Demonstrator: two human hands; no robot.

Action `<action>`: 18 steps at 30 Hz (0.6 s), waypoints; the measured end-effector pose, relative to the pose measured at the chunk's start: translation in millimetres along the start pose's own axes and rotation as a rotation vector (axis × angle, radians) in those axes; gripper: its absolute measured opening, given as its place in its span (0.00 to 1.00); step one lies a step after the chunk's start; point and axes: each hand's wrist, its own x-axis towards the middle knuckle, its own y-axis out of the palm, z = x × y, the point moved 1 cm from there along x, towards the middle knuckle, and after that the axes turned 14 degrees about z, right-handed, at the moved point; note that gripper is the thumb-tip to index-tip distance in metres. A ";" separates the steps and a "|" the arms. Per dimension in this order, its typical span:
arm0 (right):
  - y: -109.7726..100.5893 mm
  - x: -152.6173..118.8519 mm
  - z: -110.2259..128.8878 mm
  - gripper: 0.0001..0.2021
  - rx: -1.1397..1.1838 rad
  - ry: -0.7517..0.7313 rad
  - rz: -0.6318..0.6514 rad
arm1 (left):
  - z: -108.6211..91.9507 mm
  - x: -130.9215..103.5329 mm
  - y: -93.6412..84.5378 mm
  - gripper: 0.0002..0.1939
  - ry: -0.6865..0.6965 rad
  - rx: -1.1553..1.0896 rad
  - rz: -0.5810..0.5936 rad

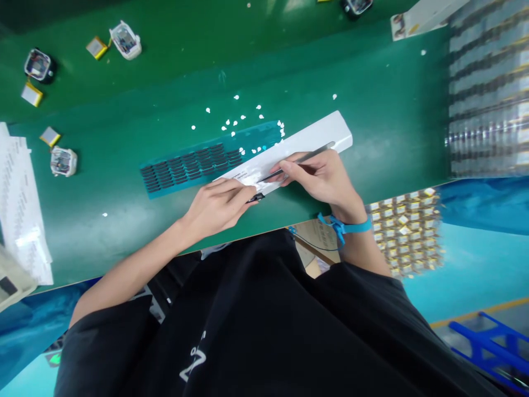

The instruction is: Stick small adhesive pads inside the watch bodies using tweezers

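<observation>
My right hand pinches dark metal tweezers, their tips pointing left toward my other hand. My left hand is closed, its fingertips on a small black part whose kind I cannot make out. Both hands are over a long white box-like piece with small print, lying slantwise on the green table. Behind it lies a blue sheet with rows of thin black strips. Small white round tabs are scattered on and around the sheet. The tweezer tips are partly lost against the white piece.
Open device housings with attached batteries sit at the far left. Printed paper sheets lie at the left edge. Stacked clear trays stand at the right. Below the table edge, rows of small batteries rest on a blue surface.
</observation>
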 end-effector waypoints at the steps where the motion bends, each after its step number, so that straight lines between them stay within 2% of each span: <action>1: -1.0 -0.5 0.0 0.22 0.011 -0.002 0.019 | -0.5 0.5 0.0 0.07 0.003 0.009 0.000; 4: -4.3 -1.0 -1.3 0.21 0.072 0.037 0.032 | -1.0 1.4 0.1 0.09 0.002 0.031 0.003; 9: -4.8 2.6 -4.9 0.22 0.147 0.025 -0.074 | 2.4 0.4 -0.2 0.07 0.031 -0.007 0.011; 18: 10.5 -1.8 -1.5 0.23 -0.112 -0.027 -0.128 | 4.0 -0.7 -0.8 0.10 0.001 -0.037 0.033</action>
